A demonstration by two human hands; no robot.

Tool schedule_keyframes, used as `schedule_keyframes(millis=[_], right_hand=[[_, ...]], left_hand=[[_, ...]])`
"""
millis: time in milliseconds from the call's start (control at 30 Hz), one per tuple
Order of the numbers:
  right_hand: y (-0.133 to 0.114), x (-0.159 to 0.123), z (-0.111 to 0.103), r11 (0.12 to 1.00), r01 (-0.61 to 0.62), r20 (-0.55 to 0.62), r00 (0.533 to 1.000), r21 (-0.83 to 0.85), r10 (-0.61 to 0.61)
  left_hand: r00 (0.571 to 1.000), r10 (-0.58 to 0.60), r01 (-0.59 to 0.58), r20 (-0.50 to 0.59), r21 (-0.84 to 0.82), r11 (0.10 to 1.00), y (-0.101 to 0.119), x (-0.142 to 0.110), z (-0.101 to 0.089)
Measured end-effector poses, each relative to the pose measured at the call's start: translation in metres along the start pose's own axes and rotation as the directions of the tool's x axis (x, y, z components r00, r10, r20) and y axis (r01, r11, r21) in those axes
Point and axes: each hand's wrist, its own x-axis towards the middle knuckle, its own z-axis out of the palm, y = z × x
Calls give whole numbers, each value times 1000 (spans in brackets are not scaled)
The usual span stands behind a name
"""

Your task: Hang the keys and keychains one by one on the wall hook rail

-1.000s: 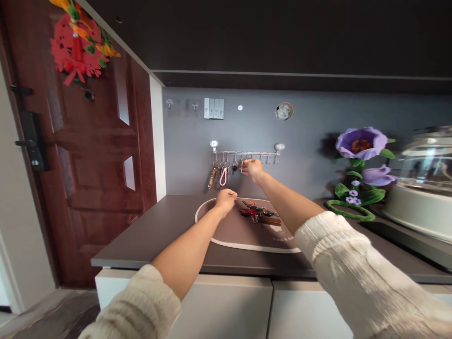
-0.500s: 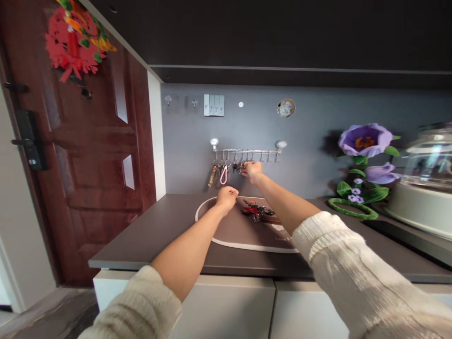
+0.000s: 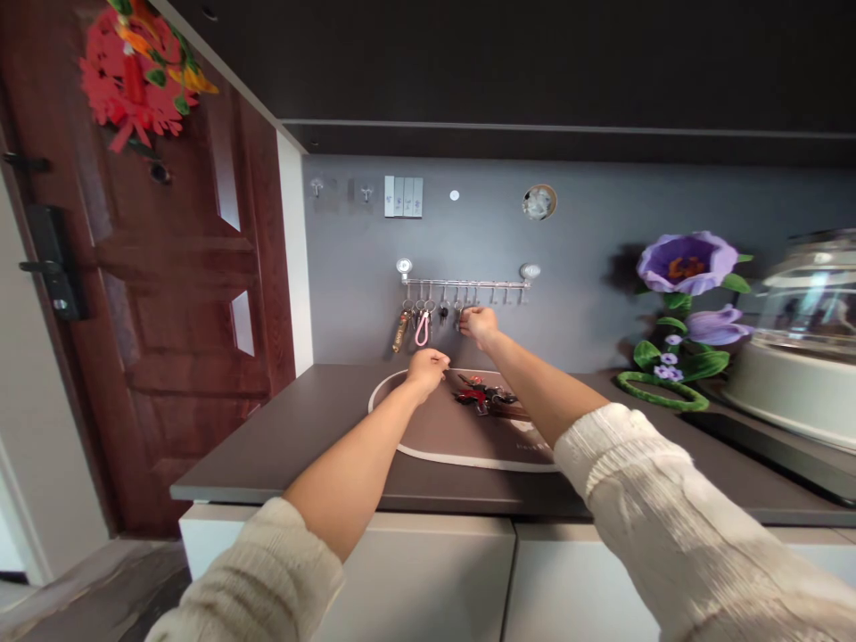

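A metal hook rail [image 3: 498,283] is fixed to the grey wall, with several key rings [image 3: 423,326] hanging on its left hooks. My right hand [image 3: 480,325] is raised to the rail, fingers pinched on a key ring at a hook. My left hand [image 3: 428,368] hovers lower, just above the brown oval mat [image 3: 434,439], its fingers curled closed; what they hold, if anything, is hidden. A pile of keys with red tags [image 3: 482,397] lies on the mat, right of my left hand.
A dark red door [image 3: 167,294] stands at the left. Purple fabric flowers [image 3: 686,308] and a glass-lidded appliance [image 3: 795,339] sit at the right of the grey countertop [image 3: 300,437]. Light switches [image 3: 403,196] are above the rail.
Both hands have stayed at nearly the same spots; my right hand has shifted very slightly at the rail. The view has drifted a little.
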Motion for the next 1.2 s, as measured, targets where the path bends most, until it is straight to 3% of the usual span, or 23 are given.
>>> schedule_keyframes(millis=[167,400,567,733,833,967,1200], right_hand=[[-2,-16,-10,999,22,-31,999,-30,-23],[1,-54,-35,997,76,100,992,-10,-75],[17,-78,-54,997,78,184,980,-21,-73],[39,-82,-67,984,129,241,966,-119,-97],[45,-82,-69,930,255,283,943,-266,-177],[45,-84,-69,796,393,347,905,-460,-246],[46,-84,-66,662,480,440,864,-576,-243]], left_hand=[[998,-1,0,60,4,1000,5,-3,-5],[976,24,-35,217,45,998,5,-4,-12],[940,17,-48,342,82,996,5,-5,-17],[877,44,-137,479,161,977,0,-3,-21],[846,34,-181,532,227,957,-4,0,-22],[841,45,-264,539,336,904,-9,3,-23],[815,100,-403,571,433,806,-11,4,-24]])
